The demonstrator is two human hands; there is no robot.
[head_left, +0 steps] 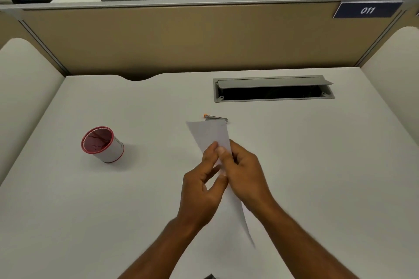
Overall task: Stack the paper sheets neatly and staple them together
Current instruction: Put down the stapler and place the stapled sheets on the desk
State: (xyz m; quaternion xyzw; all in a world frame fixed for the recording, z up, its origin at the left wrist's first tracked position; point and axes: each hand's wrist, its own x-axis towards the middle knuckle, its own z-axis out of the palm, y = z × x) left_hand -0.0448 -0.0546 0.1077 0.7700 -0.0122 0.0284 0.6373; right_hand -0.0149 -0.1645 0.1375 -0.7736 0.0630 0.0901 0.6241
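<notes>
Both hands, left hand [201, 184] and right hand [243, 170], pinch paper sheets [209, 135] edge-on; aligning step. Next: reach stapler [215, 117].

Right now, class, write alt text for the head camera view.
Both hands, left hand and right hand, pinch white paper sheets above a white desk. A small metal stapler lies just beyond; a red-rimmed cylindrical cup stands left.
</notes>
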